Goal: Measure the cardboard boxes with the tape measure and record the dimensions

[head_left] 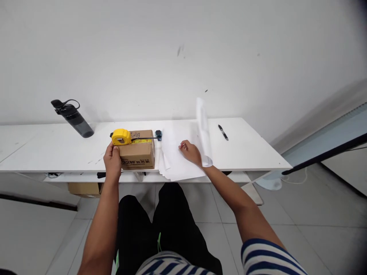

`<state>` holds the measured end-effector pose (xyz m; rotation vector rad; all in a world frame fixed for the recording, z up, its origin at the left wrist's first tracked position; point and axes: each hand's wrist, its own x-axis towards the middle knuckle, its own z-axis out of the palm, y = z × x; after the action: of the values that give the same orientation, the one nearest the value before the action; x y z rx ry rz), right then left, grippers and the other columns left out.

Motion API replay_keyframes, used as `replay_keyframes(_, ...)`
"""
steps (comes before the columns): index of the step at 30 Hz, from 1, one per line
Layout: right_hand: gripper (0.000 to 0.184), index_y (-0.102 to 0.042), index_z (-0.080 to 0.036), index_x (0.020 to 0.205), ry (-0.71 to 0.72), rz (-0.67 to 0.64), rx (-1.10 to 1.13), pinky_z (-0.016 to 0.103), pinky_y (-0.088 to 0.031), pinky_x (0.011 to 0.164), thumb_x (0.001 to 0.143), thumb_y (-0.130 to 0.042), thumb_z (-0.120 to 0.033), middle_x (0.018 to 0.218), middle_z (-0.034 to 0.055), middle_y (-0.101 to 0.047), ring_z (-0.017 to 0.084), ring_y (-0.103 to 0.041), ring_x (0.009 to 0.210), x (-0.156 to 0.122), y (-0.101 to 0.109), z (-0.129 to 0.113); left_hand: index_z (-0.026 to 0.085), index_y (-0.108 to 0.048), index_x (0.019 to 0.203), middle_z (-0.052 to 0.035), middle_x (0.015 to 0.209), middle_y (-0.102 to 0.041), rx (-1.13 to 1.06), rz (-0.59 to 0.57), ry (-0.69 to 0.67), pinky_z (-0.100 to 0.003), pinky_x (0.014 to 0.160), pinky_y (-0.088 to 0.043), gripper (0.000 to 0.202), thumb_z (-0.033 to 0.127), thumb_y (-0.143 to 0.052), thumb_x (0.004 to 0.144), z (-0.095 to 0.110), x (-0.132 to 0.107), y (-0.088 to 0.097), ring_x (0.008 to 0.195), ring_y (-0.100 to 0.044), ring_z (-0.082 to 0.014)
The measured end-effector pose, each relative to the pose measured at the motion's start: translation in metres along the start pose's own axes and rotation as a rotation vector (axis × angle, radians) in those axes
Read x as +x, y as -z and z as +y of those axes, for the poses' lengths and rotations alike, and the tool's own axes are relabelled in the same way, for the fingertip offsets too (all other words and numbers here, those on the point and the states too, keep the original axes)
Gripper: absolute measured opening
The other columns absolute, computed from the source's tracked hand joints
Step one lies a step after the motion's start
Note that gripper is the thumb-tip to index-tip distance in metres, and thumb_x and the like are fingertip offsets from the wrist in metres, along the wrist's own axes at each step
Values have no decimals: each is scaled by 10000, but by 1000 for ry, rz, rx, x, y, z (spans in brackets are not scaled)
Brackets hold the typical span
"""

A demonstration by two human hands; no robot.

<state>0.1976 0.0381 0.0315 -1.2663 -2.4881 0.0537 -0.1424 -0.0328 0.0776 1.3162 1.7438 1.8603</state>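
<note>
My left hand (112,159) grips a yellow tape measure (121,137) held against the top left corner of a small cardboard box (137,152) on the white table (51,147). Its blade runs across the box top to a dark hook end (158,134) just past the right edge. My right hand (190,152) rests on a pile of white paper sheets (177,162) right of the box, fingers curled with the tips on the paper. One sheet (204,131) stands lifted and blurred beside that hand.
A dark water bottle (73,118) leans at the back left of the table. A black marker (223,132) lies to the right of the papers. Another cardboard box (84,188) sits under the table. A dark bar (323,154) crosses the right side above the tiled floor.
</note>
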Motion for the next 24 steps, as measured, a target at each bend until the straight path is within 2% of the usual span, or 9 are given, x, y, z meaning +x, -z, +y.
replay_keyframes(5,365,-556,-208,1305,47,14,-64,338,-461,801,994,-456,-370,1197,168,-648,250,-630,1043,6,5,-17,196,-663,1212,-55,1232,-675,29,14,12,-339,1049,-432,376,302,-514,884,-1,3,0,1165,-583,-214)
replay_keyframes(8,357,-561,-193,1300,31,69,-82,350,-444,822,1013,-372,-292,1216,156,-655,249,-637,1035,-5,20,-8,191,-663,1213,-67,1239,-673,12,30,21,-350,1054,-428,378,315,-528,882,-5,4,-1,1170,-584,-223)
replay_keyframes(9,366,-567,-183,1289,-33,125,-77,360,-441,839,1013,-342,-268,1196,150,-668,254,-639,1036,-12,27,0,190,-663,1214,-67,1237,-674,4,36,17,-349,1054,-428,379,315,-529,882,-6,5,-2,1167,-587,-222)
replay_keyframes(11,382,-574,-154,1268,-259,277,-66,385,-435,873,1005,-320,-267,1136,149,-690,276,-634,1049,-30,38,20,190,-660,1217,-66,1235,-675,-11,34,-3,-343,1052,-430,379,315,-529,884,-9,6,-4,1160,-591,-217)
replay_keyframes(13,399,-566,-133,1259,-496,356,-54,404,-438,875,981,-388,-358,1131,162,-684,306,-620,1068,-50,42,40,192,-659,1215,-65,1234,-675,-24,29,-24,-339,1045,-437,373,312,-530,887,-10,6,-5,1151,-596,-215)
replay_keyframes(15,496,-551,-141,1267,-600,268,6,397,-447,854,925,-489,-494,1149,160,-676,315,-622,1051,-68,38,50,198,-663,1206,-61,1224,-678,-29,28,-27,-333,1037,-445,361,307,-535,887,-10,7,-5,1142,-602,-214)
replay_keyframes(18,592,-530,-174,1287,-571,74,114,363,-443,841,881,-521,-605,1133,130,-683,281,-634,1002,-84,23,44,206,-674,1191,-48,1195,-689,-32,30,-18,-322,1018,-458,350,293,-535,883,-8,6,-5,1119,-609,-207)
replay_keyframes(21,565,-503,-170,1312,-529,33,55,380,-409,898,907,-509,-563,1219,146,-646,287,-588,1109,-88,9,25,200,-677,1194,-45,1185,-693,-33,34,-26,-342,1020,-458,354,279,-520,886,-7,6,-5,1103,-611,-208)
replay_keyframes(24,474,-517,-167,1299,-532,15,-19,384,-390,897,929,-511,-463,1229,152,-647,294,-567,1154,-83,7,9,200,-676,1194,-55,1192,-691,-47,33,-21,-351,1024,-455,355,277,-523,883,-9,6,-6,1113,-608,-214)
